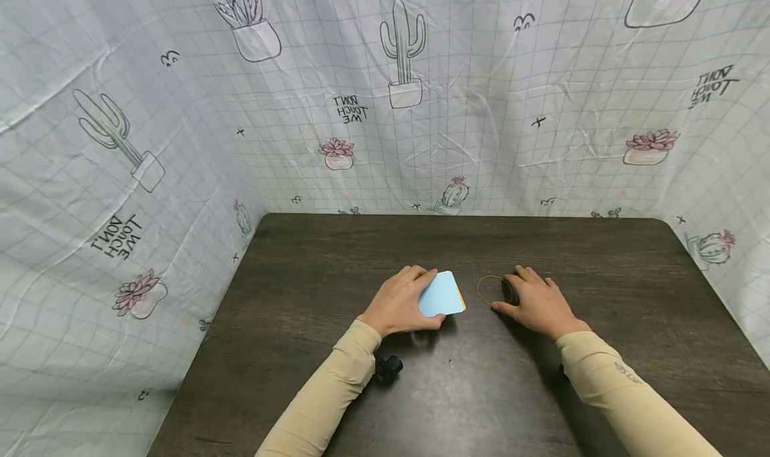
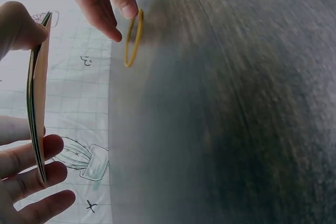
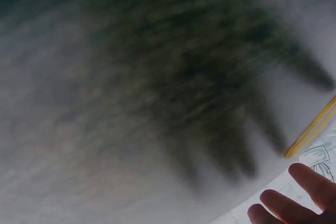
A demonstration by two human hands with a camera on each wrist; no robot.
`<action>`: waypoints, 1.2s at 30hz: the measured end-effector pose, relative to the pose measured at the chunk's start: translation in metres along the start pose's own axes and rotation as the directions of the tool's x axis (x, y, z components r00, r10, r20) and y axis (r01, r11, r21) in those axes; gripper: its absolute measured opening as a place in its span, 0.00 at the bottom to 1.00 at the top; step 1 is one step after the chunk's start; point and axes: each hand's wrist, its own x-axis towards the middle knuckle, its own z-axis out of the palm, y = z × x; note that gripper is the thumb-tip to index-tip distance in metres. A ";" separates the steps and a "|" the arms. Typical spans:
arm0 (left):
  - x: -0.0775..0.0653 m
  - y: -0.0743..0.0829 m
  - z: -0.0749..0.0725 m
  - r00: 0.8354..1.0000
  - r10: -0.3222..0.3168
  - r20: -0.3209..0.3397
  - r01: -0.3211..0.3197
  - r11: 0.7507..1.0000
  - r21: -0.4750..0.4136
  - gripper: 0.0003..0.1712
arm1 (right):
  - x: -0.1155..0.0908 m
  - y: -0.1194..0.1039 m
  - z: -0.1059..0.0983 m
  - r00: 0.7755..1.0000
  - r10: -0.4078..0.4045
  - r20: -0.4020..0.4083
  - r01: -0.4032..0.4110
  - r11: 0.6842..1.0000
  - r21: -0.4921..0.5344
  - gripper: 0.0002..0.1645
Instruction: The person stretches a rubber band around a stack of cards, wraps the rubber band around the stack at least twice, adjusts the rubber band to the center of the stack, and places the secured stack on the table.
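In the head view my left hand [image 1: 398,303] grips a thin stack of rounded-corner cards [image 1: 442,294] by its edges. The face on top is light blue, and an orange edge peeks out beneath. Seen edge-on in the left wrist view, the stack [image 2: 39,90] is slightly bowed between the thumb and the fingers. To its right, a thin yellow rubber band [image 1: 478,288] forms a round loop on the table. My right hand [image 1: 537,305] has its thumb and fingers spread at the loop's right side, a fingertip right at the band [image 2: 127,59] in the left wrist view.
The dark wood-look table [image 1: 325,263] reaches to a white cactus-print curtain [image 1: 289,129] at the back and sides. A small black device [image 1: 389,367] shows at the left wrist.
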 end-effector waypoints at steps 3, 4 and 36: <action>0.000 0.002 -0.002 1.000 0.016 -0.011 -0.016 1.000 0.015 0.48 | -0.001 -0.001 0.001 0.999 -0.036 -0.038 0.035 0.999 -0.020 0.39; 0.001 0.002 -0.003 1.000 0.019 -0.012 -0.019 1.000 0.019 0.48 | -0.001 -0.001 0.001 0.997 -0.050 -0.052 0.049 0.999 -0.022 0.37; -0.004 0.017 -0.024 0.996 0.089 -0.020 -0.085 0.982 0.169 0.48 | -0.003 -0.024 0.005 0.966 -0.242 -0.097 0.243 0.970 -0.001 0.12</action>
